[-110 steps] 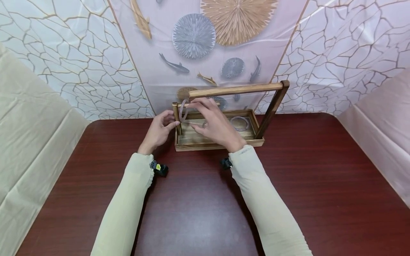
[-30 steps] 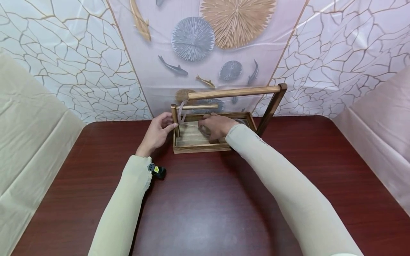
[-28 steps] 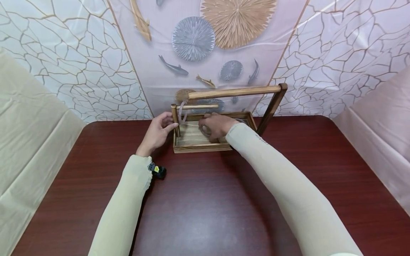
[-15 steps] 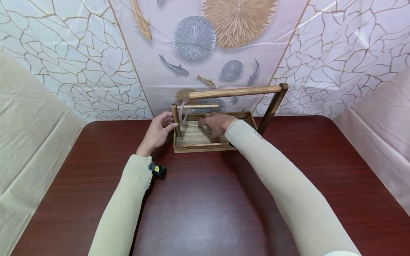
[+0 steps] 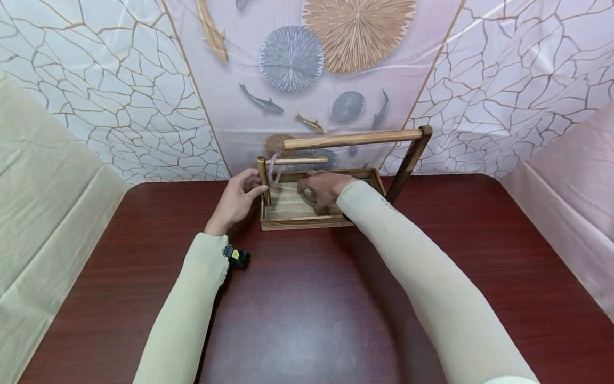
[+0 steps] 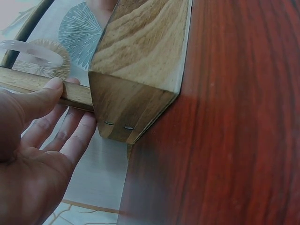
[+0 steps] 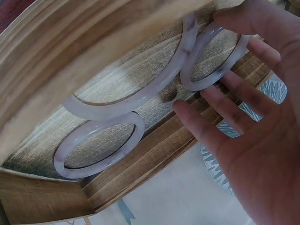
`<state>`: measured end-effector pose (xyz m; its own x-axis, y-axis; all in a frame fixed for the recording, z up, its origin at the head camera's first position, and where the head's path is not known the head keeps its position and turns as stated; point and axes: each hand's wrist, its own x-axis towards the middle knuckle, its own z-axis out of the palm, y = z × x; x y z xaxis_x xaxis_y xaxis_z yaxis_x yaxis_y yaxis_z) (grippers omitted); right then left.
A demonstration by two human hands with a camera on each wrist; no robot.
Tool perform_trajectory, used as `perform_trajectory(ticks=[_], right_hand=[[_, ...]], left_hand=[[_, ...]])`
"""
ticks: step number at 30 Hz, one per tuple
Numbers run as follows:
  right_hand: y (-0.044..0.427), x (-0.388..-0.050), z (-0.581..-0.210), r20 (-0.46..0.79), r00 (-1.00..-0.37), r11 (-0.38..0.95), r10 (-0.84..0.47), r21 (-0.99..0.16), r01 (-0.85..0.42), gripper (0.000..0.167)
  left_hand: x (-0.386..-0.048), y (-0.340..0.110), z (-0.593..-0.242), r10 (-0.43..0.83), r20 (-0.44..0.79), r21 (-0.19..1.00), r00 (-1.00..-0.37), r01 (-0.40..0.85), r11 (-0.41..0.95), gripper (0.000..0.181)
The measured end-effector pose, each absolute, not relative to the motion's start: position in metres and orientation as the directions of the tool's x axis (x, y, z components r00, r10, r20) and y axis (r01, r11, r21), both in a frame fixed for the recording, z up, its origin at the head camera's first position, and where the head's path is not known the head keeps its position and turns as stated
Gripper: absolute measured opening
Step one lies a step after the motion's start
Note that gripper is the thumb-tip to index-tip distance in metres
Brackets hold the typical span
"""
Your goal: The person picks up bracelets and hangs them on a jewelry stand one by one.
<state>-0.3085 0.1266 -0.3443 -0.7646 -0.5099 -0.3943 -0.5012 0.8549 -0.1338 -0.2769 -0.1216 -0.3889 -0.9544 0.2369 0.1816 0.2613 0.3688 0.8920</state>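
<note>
A wooden tray (image 5: 307, 224) with a tall and a short bar stand sits at the table's back. A pale translucent bangle (image 5: 273, 173) hangs at the short bar (image 5: 302, 160). My left hand (image 5: 235, 200) grips the short stand's post (image 5: 263, 178), thumb on one side in the left wrist view, fingers behind. Inside the tray, my right hand (image 5: 326, 186) holds another bangle (image 7: 199, 84) between thumb and fingers. Beside it in the right wrist view lie a large bangle (image 7: 101, 111) and a smaller bangle (image 7: 63, 159) on the tray floor.
The tall bar (image 5: 355, 140) runs above the tray from a slanted post (image 5: 408, 165) at the right. A patterned cloth (image 5: 292, 117) hangs behind the dark red table (image 5: 297, 298), with plain cloth (image 5: 48, 192) along the left side.
My right hand has left the hanging bangle, moved down into the tray and taken hold of another bangle. In the last second both hands look nearly still. My left hand remains at the post.
</note>
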Motion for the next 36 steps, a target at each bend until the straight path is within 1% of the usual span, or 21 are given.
perform_trajectory(ticks=[6, 11, 20, 27, 31, 36], right_hand=[[0.128, -0.309, -0.347, -0.396, -0.765, 0.858, -0.508, -0.15, -0.492, 0.07], [0.13, -0.307, -0.349, -0.377, -0.763, 0.847, -0.525, -0.143, -0.512, 0.068], [0.136, -0.303, -0.353, -0.291, -0.749, 0.797, -0.595, -0.097, -0.596, 0.064], [0.142, -0.3, -0.356, -0.221, -0.749, 0.778, -0.624, -0.094, -0.621, 0.061], [0.145, -0.299, -0.358, -0.174, -0.751, 0.769, -0.637, -0.088, -0.633, 0.061], [0.148, -0.297, -0.361, -0.101, -0.746, 0.753, -0.658, -0.091, -0.652, 0.064]], left_hand=[[-0.275, -0.121, -0.389, 0.235, 0.172, 0.895, -0.957, 0.251, 0.369, 0.029], [-0.274, -0.121, -0.388, 0.235, 0.167, 0.897, -0.958, 0.247, 0.367, 0.03], [-0.276, -0.121, -0.389, 0.244, 0.176, 0.899, -0.954, 0.256, 0.355, 0.029], [-0.276, -0.122, -0.388, 0.242, 0.18, 0.895, -0.954, 0.261, 0.363, 0.027], [-0.277, -0.122, -0.389, 0.24, 0.184, 0.891, -0.953, 0.265, 0.369, 0.027], [-0.276, -0.122, -0.389, 0.235, 0.176, 0.892, -0.956, 0.256, 0.372, 0.028]])
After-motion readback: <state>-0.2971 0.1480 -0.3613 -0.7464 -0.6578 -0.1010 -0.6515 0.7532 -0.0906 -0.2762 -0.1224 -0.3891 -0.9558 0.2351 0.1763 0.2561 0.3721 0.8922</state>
